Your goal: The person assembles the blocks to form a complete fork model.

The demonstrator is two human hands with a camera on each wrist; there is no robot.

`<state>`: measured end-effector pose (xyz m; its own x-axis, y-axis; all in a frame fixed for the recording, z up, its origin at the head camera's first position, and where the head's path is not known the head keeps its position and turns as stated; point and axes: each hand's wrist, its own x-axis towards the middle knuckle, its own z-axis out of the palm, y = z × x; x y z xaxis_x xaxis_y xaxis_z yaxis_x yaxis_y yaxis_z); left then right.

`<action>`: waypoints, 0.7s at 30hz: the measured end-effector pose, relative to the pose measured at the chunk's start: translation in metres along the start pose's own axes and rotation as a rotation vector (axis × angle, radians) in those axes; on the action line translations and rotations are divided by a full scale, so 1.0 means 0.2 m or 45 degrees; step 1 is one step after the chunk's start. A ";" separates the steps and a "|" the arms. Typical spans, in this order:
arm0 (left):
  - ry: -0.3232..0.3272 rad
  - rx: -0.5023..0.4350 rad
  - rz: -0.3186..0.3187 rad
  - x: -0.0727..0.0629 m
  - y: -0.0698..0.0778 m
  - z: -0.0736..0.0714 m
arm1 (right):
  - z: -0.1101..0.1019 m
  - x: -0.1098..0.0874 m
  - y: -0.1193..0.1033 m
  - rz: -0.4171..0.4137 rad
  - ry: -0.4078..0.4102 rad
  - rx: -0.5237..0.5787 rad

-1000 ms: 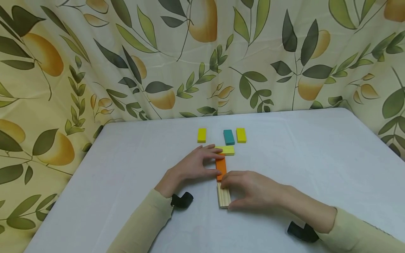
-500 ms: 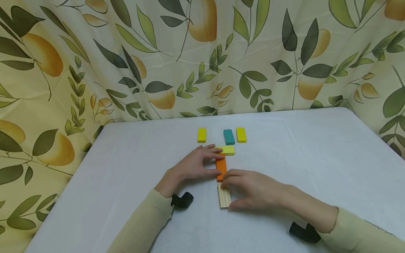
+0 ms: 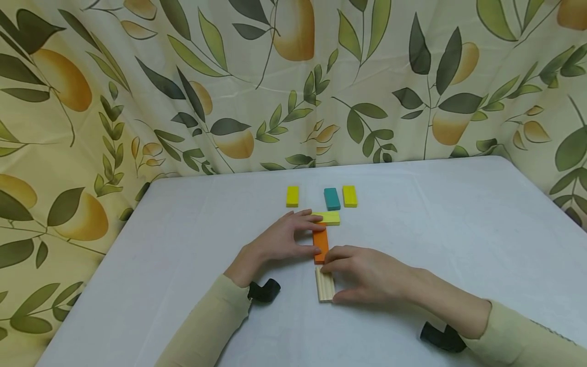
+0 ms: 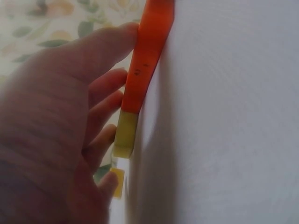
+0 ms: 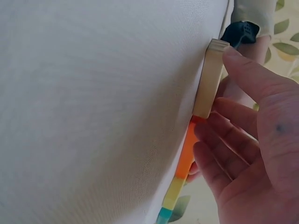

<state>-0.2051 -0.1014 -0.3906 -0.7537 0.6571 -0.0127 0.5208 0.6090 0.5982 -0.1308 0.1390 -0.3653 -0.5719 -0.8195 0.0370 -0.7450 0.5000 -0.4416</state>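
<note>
A pale wooden block (image 3: 325, 286) lies flat on the white tabletop, end towards an orange block (image 3: 320, 243). Its far end meets a yellow block (image 3: 331, 218) lying crosswise. My left hand (image 3: 285, 235) rests its thumb and a finger on the orange block; other fingers reach over the yellow block and hide its left part. My right hand (image 3: 369, 275) holds the wooden block lengthwise, thumb at the near end and forefinger at the far end. In the right wrist view, the thumb touches the top edge of the wooden block (image 5: 209, 81); the other fingers extend beside the orange block (image 5: 187, 149).
Behind the row lie a yellow block (image 3: 292, 196) on the left, a teal block (image 3: 332, 199) and another yellow block (image 3: 349, 196) on the right. A leaf-and-fruit patterned curtain (image 3: 275, 102) hangs behind the table. Black wrist mounts (image 3: 264, 291) sit at both cuffs.
My right hand and the wooden block have shifted very slightly to the right. My left hand, the orange block and the other blocks stay put.
</note>
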 end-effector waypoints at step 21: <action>0.005 -0.006 0.008 0.00 0.00 0.00 | 0.00 0.01 0.02 -0.011 0.046 -0.026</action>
<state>-0.2049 -0.1016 -0.3906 -0.7520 0.6592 -0.0061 0.5234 0.6027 0.6024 -0.1347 0.1385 -0.3671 -0.5769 -0.8135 0.0733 -0.7567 0.4986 -0.4229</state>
